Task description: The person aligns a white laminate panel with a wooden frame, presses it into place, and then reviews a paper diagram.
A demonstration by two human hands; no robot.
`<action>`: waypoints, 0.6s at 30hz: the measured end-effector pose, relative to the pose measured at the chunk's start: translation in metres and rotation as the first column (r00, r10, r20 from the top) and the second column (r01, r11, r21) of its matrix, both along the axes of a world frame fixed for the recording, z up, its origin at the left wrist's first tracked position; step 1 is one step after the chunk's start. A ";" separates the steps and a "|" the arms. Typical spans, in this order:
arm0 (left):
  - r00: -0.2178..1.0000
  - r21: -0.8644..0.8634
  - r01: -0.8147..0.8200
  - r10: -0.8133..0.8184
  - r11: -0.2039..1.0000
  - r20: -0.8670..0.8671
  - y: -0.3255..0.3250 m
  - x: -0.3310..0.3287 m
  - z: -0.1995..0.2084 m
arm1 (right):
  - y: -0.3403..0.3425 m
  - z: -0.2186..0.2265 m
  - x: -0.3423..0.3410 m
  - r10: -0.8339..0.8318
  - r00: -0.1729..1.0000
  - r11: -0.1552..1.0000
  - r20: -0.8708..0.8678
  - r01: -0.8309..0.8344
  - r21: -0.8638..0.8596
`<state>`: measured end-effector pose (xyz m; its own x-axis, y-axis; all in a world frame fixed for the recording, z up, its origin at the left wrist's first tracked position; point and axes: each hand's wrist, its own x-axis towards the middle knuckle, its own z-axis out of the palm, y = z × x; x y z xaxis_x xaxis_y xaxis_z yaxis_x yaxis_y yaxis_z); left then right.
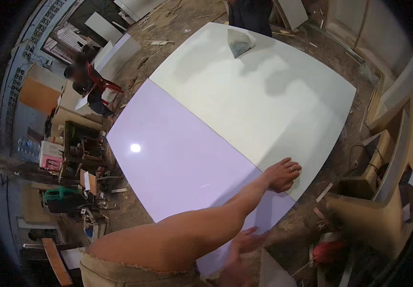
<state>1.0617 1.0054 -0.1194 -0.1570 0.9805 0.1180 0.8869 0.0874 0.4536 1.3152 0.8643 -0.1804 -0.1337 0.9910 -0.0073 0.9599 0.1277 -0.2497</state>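
The left hand (283,175) lies on the white board (235,105) by its seam with the lilac board (178,158), fingers bent, one wearing a ring (291,168); whether they grip anything I cannot tell. At seven o'clock from it, the blurred right hand (247,242) is by the lilac board's near edge, its grip unclear. The white board spreads toward twelve, the lilac toward nine. At eleven sits a grey bundle (239,44); at ten, a seated person (91,88).
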 end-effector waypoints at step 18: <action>0.996 0.036 -0.075 0.077 0.997 -0.048 -0.028 -0.005 -0.025 | -0.020 0.013 -0.005 -0.025 0.998 0.981 -0.059 0.013 -0.194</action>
